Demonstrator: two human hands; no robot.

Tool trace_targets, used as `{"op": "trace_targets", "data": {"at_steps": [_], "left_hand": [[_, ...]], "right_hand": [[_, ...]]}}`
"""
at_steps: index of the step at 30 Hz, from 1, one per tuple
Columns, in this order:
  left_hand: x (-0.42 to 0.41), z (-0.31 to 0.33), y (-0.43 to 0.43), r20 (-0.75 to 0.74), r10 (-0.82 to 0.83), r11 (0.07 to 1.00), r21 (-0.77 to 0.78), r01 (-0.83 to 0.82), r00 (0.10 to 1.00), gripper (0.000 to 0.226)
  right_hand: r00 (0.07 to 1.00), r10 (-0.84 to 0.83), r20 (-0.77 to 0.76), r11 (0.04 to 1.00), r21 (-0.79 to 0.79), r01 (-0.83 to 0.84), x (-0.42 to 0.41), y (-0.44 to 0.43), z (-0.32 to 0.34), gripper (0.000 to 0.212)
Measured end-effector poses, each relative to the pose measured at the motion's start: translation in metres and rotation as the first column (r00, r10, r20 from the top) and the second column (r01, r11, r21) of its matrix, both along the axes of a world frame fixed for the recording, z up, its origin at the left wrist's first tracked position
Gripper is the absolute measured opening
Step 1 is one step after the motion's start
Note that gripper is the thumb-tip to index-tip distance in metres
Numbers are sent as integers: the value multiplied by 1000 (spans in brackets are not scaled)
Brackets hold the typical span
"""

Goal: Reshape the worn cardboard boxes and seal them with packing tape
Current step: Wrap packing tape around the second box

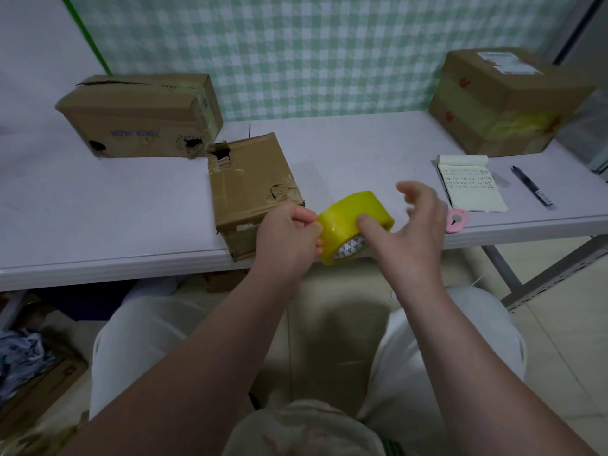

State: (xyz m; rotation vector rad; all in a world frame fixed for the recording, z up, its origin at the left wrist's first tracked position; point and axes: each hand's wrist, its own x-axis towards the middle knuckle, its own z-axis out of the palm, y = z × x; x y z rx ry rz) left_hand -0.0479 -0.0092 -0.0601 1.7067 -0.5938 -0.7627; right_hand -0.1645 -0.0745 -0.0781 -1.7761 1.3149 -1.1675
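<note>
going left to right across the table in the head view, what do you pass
long box → small torn box → tape roll → notepad → pen. The pink cutter and the big taped box overlap the notepad sideways, so they are left out.

We've got a scribbled-on notepad (472, 187) on the white table (98, 209), a black pen (531, 185) just right of it, and a pink disc thing (458, 221) near its front corner.
</note>
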Motion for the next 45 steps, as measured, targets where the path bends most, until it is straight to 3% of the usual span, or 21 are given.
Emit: {"op": "trace_targets", "data": {"at_steps": [2, 4, 7, 11, 16, 18, 22, 26, 30, 32, 35, 42, 45], "left_hand": [[2, 0, 2, 142, -36, 999, 14, 34, 989, 24], [4, 0, 4, 279, -81, 997, 37, 73, 957, 25], [4, 2, 8, 503, -148, 989, 78, 126, 852, 17], [7, 11, 11, 778, -195, 980, 135, 144, 598, 15], [10, 27, 16, 868, -211, 962, 102, 253, 450, 14], [16, 31, 15, 862, -225, 959, 112, 262, 454, 14], [30, 43, 13, 787, -277, 952, 147, 269, 551, 22], [43, 56, 16, 658, -283, 951, 98, 294, 698, 44], [54, 66, 18, 536, -328, 944, 160, 289, 778, 48], [56, 70, 21, 470, -352, 936, 205, 288, 809, 45], [57, 74, 23, 434, -338, 941, 180, 288, 835, 19], [59, 61, 19, 555, -277, 958, 100, 268, 784, 13], [57, 58, 18, 707, -195, 973, 51, 227, 679, 15]], "right_hand": [[943, 205, -262, 973, -47, -225, -3, -4, 10, 58], [832, 376, -408, 921, 68, -384, -7, -8, 17, 44], [767, 529, -363, 848, 236, -474, -13, -9, 17, 16], [739, 594, -318, 803, 298, -517, -6, 4, 11, 37], [777, 475, -413, 876, 299, -377, 4, 10, 14, 49], [806, 465, -367, 876, 324, -357, 5, 9, 15, 49], [845, 535, 0, 746, 469, -473, 5, 12, 18, 68], [817, 536, 214, 669, 482, -566, 6, 18, 24, 41], [835, 499, 232, 705, 451, -547, 9, 25, 24, 21], [845, 479, 237, 724, 438, -533, 11, 26, 22, 30], [856, 469, 218, 764, 387, -517, 15, 30, 19, 46], [834, 509, 211, 782, 292, -551, 22, 40, 21, 28], [806, 544, 231, 766, 256, -590, 25, 47, 17, 32]]}}
